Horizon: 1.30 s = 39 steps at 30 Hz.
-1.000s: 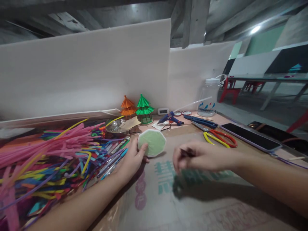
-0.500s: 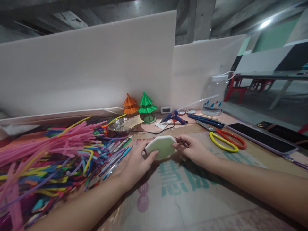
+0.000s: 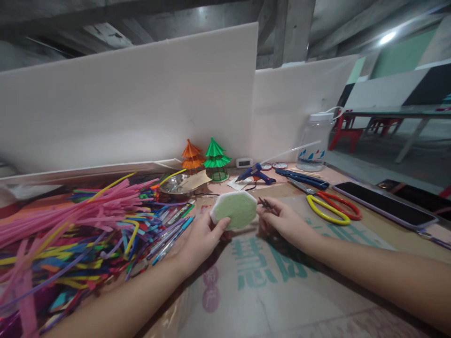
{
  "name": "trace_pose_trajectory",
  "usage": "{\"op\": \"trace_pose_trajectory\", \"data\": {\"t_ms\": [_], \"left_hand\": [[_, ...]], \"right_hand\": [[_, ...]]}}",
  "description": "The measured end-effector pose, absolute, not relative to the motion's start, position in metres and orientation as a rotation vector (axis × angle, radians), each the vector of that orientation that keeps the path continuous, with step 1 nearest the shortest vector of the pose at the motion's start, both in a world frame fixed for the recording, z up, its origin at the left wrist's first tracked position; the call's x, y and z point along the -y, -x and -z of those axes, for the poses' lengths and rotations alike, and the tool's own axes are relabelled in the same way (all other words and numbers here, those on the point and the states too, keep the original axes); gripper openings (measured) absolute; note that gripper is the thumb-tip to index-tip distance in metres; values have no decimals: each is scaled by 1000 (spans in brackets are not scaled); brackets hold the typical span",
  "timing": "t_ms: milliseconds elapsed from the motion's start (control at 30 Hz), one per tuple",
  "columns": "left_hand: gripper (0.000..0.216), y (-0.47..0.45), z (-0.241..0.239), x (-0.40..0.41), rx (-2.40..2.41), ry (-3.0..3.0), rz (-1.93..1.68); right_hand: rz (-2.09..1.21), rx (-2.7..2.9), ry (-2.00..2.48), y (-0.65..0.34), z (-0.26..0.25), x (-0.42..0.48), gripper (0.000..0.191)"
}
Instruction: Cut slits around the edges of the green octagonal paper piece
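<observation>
A flat, many-sided pale green piece with a white rim [image 3: 236, 211] is held above the table, its green face turned toward me. My left hand [image 3: 206, 234] grips its left side, thumb pressed on the green face and the other fingers hidden behind. At its right edge is my right hand [image 3: 280, 219], closed around thin dark pointed sticks [image 3: 266, 203]. Whether these are loose sticks or the tips of one tool I cannot tell. The right fingertips sit close against the piece's rim.
Left lies a heap of coloured pipe cleaners [image 3: 88, 220] and pens [image 3: 172, 239]. Behind stand a metal bowl [image 3: 172, 184], orange [image 3: 192, 155] and green [image 3: 216, 162] small towers, and a glue gun [image 3: 254, 172]. Rightward are scissors [image 3: 329, 209], a phone [image 3: 384, 202] and a bottle [image 3: 312, 145].
The green piece has tipped so that more of its face shows toward me, and it sits slightly higher. Both hands keep their hold, and the dark pointed tips show more clearly.
</observation>
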<state>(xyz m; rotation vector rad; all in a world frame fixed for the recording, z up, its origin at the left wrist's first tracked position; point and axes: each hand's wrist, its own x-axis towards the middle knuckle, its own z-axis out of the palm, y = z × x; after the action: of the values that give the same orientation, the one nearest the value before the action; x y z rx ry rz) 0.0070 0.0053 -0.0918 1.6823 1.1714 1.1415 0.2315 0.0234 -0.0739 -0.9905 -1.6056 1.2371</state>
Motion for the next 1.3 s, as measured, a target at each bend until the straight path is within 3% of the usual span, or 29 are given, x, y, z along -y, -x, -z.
{"op": "trace_pose_trajectory", "data": {"t_ms": [400,567,667,800,1000,1300], "left_hand": [[28,-3,96,-8,-1214,-1896,-1203],[26,-6,93,-8,-1186,-1837,-1229],[28,-6,95,-10,-1185,-1802,-1222],[32,1,104,-16,-1263,-1827,-1246],[28,4,104,-17,-1287,-1919,-1243],[34,4,104,-9,-1342,-1947,-1228]], "right_hand": [[-920,1838,1026,-236,78,-24,25],[-952,1842,999,-235,81,-26,26],[-965,1817,987,-237,80,-25,37],[-749,1815,945,-245,75,-25,49],[-416,1925,982,-255,75,-34,38],[-222,2139,927,-257,57,-27,34]]}}
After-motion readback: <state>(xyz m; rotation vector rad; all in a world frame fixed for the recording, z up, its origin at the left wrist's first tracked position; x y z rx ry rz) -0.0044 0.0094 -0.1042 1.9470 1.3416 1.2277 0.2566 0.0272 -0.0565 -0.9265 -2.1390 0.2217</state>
